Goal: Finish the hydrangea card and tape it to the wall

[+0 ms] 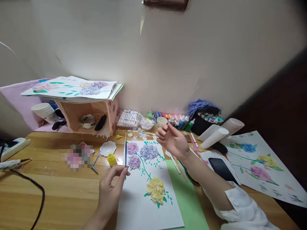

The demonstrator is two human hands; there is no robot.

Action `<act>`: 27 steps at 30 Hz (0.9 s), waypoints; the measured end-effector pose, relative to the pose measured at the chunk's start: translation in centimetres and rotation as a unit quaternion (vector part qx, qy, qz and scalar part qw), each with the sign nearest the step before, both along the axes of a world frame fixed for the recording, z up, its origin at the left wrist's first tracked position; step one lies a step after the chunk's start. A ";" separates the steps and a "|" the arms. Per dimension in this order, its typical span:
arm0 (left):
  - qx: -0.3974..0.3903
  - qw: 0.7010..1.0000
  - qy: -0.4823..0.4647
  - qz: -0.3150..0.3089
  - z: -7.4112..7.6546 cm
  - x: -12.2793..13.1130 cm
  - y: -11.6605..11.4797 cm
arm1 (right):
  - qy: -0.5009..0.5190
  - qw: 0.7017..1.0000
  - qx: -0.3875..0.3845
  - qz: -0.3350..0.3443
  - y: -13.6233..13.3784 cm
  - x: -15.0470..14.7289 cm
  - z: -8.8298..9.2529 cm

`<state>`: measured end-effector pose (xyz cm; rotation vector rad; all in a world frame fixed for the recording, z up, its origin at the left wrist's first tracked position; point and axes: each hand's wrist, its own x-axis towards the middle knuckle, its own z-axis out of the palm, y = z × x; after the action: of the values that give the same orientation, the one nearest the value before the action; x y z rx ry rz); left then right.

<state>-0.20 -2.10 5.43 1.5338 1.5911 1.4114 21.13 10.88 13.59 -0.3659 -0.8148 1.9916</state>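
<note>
My left hand (110,189) pinches a thin blue-handled paintbrush (125,152) upright over the left edge of a white sheet (141,204) bearing purple, lilac and yellow paper flowers with green stems. My right hand (173,140) hovers raised above the sheet's top right corner, fingers loosely curled with nothing visible in them. A small yellow paint bottle (111,159) and a white flower-shaped palette (107,148) lie just left of the brush.
A green sheet (189,198) lies under the artwork. Paint bottles (178,121), a paper cup (161,121), a marker box (127,118), white rolls (216,136), a black phone (222,170), another flower painting (259,166) and a wooden shelf (88,118) ring the wooden desk.
</note>
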 end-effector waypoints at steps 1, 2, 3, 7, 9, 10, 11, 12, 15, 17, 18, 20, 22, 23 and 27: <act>-0.001 1.000 0.001 -0.003 0.0 0.3 0.0 | 0.023 1.000 -0.007 0.012 -0.4 0.0 0.2; -0.001 1.000 0.001 -0.005 -0.1 0.6 0.0 | 0.039 0.999 -0.013 0.020 -0.8 0.1 0.4; -0.001 1.000 0.001 -0.007 -0.1 0.9 0.1 | 0.049 0.998 -0.017 0.025 -1.1 0.3 0.5; 0.000 1.000 0.008 -0.022 0.1 2.1 0.3 | 0.070 0.997 -0.019 0.033 -2.0 1.3 0.5; 0.005 0.999 0.017 -0.036 0.3 2.6 0.4 | 0.081 0.996 -0.014 0.035 -2.3 2.0 0.4; 0.008 0.999 0.021 -0.042 0.3 2.9 0.5 | 0.083 0.996 -0.008 0.033 -2.5 2.4 0.3; 0.009 0.998 0.024 -0.049 0.3 3.2 0.5 | 0.079 0.996 0.000 0.029 -2.6 2.7 0.2; 0.010 0.998 0.027 -0.054 0.3 3.5 0.6 | 0.069 0.997 0.011 0.023 -2.8 3.1 0.0; 0.000 0.997 0.038 -0.066 0.0 4.3 0.8 | -0.012 0.998 0.056 -0.005 -3.4 4.4 -1.1; -0.012 0.996 0.050 -0.074 -0.3 4.7 0.9 | -0.120 0.989 0.087 -0.026 -3.8 5.7 -2.3; -0.018 0.995 0.056 -0.079 -0.4 4.8 0.9 | -0.192 0.975 0.105 -0.035 -4.0 6.5 -3.1; -0.027 0.993 0.067 -0.089 -0.7 5.0 1.1 | -0.335 0.931 0.132 -0.055 -4.3 8.4 -4.8; -0.033 0.992 0.073 -0.100 -0.8 5.3 1.3 | -0.433 0.886 0.142 -0.081 -4.4 10.7 -6.5; -0.037 0.991 0.075 -0.105 -0.9 5.5 1.5 | -0.462 0.871 0.138 -0.098 -4.5 12.0 -7.3; -0.060 0.987 0.076 -0.126 -0.7 6.6 2.2 | -0.527 0.824 0.105 -0.179 -4.8 17.4 -9.4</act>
<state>6.42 0.12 4.70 1.7359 1.4752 1.0656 38.52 6.07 4.18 -1.4397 -1.4762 1.2107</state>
